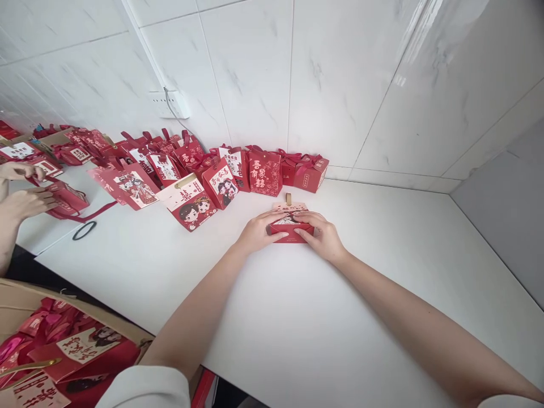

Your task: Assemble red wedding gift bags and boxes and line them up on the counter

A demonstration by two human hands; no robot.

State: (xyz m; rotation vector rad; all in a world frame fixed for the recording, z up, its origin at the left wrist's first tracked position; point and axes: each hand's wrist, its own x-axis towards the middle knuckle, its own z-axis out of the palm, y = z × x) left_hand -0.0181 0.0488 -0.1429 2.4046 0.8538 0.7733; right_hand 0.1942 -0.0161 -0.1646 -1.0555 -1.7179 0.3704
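On the white table (263, 294), directly in front of me, is a small red gift box (290, 238) with a printed cream panel. A gold strap (289, 198) sticks up at its far edge. My left hand (260, 229) grips the box's left side, thumb on the near red face and fingers over the top. From the right, my right hand (322, 233) holds it in the same way. The fingers cover much of the printed panel. Nearest beyond my hands stands a red box with a patterned front (264, 173).
Several red gift boxes line the tiled wall, including one with a cartoon couple (193, 205). At far left, another person's hands (28, 198) work a ribbon on a red box (70, 198). A black ring (84, 230) lies nearby. Lower left, a cardboard carton (17, 292) holds more boxes.
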